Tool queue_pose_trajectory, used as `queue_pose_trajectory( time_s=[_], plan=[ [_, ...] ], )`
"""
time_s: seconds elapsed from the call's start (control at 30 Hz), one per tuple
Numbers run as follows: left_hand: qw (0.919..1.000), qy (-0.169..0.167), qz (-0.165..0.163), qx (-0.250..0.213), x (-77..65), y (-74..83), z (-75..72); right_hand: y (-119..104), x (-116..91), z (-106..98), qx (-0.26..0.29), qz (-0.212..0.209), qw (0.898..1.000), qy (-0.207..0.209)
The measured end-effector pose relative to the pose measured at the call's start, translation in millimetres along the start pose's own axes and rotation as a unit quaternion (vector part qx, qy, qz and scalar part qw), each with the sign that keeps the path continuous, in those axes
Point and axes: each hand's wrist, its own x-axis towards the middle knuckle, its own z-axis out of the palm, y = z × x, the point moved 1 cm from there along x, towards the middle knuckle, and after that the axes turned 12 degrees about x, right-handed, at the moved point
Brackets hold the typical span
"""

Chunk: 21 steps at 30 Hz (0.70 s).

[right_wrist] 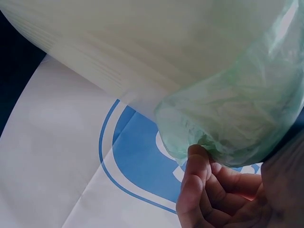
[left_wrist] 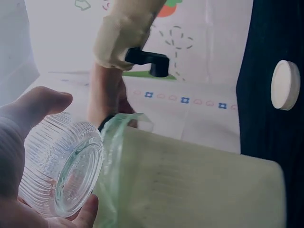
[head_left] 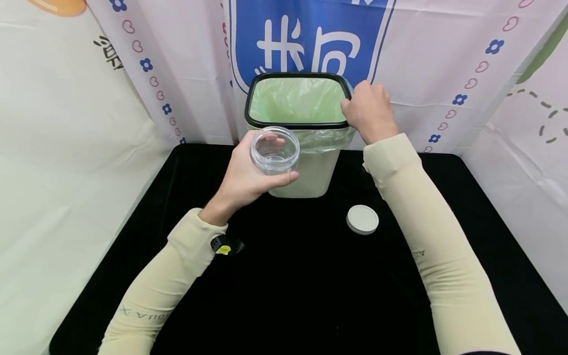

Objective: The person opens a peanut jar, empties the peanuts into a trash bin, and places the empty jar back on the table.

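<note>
In my left hand [head_left: 241, 172] I grip a clear ribbed jar [head_left: 275, 160] with its open mouth turned up toward the head view. It overlaps the front of a pale bin [head_left: 306, 175] whose black rim [head_left: 293, 125] holds a thin green bin bag [head_left: 299, 98]. In the left wrist view, thumb and fingers wrap the jar [left_wrist: 76, 166] close beside the bag's folded edge. At the rim's right corner is my right hand [head_left: 370, 111]. The right wrist view shows its curled fingers [right_wrist: 194, 166] pinching a gathered bit of the green bag [right_wrist: 228, 123] outside the bin.
A round white lid [head_left: 362, 219] lies on the black tabletop [head_left: 288, 286], right of the bin and near my right forearm. Behind the bin hangs a printed curtain [head_left: 195, 74], with pale sheets along both sides.
</note>
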Motion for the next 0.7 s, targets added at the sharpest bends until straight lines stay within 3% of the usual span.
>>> queue_pose_trajectory(
  time_s=[0.23, 0.7],
  plan=[
    [0.9999, -0.010, 0.007, -0.009, -11.4, -8.1, 13.2, -0.1, 0.1, 0.6, 0.003, 0.000, 1.000, 0.005],
    [0.9994, -0.028, -0.010, -0.017, -27.4, -25.5, 40.4, -1.1, -0.9, -0.6, -0.007, 0.006, 1.000, 0.001]
  ],
)
